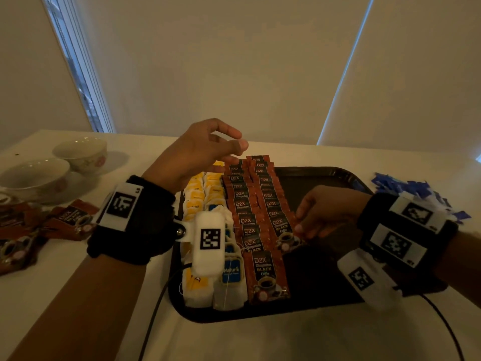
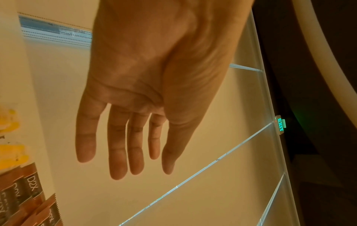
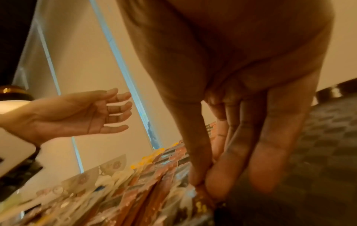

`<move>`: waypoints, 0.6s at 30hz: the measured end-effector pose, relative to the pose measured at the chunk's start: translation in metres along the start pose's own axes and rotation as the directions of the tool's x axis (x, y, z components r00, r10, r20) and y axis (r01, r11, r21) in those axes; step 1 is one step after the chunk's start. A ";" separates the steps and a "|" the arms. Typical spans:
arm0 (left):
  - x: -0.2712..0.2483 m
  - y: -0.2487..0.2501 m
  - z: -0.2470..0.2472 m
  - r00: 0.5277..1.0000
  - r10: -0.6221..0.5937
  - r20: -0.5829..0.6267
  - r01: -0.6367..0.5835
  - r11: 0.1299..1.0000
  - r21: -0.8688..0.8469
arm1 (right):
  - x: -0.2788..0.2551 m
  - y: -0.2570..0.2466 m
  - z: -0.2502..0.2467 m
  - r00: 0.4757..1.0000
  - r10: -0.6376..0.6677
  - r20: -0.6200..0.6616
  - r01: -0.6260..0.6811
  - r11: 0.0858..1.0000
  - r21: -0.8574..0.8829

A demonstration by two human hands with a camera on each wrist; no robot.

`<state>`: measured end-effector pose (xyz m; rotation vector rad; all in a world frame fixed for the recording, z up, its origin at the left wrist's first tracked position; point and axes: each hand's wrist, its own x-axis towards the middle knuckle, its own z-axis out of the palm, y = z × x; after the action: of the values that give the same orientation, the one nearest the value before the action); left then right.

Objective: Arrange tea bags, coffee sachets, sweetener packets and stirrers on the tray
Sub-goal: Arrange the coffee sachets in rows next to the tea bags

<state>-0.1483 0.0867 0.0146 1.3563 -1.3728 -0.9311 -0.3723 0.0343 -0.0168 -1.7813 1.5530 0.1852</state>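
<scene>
Your black tray (image 1: 325, 175) holds tea bags (image 1: 208, 194) and two rows of coffee sachets (image 1: 250, 220) at its left; its right half lies bare. Your left hand (image 1: 200, 149) hovers relaxed, gripping nothing. The right-wrist view alone shows your right hand (image 3: 228, 137) pinching a sachet's edge (image 3: 203, 194).

Dim room: a white table (image 1: 286, 340) stands before drawn pale blinds (image 1: 208, 61) edged with blue daylight.
</scene>
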 end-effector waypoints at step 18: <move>-0.009 0.004 -0.013 0.995 -0.006 -0.101 0.021 0.988 0.150 | -0.046 -0.053 -0.024 0.838 -0.531 -0.125 0.544 0.800 0.251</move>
<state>-0.1376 0.0976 0.0211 1.5079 -1.3806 -0.7694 -0.3446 0.0552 0.0491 -1.9243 0.9794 -0.3439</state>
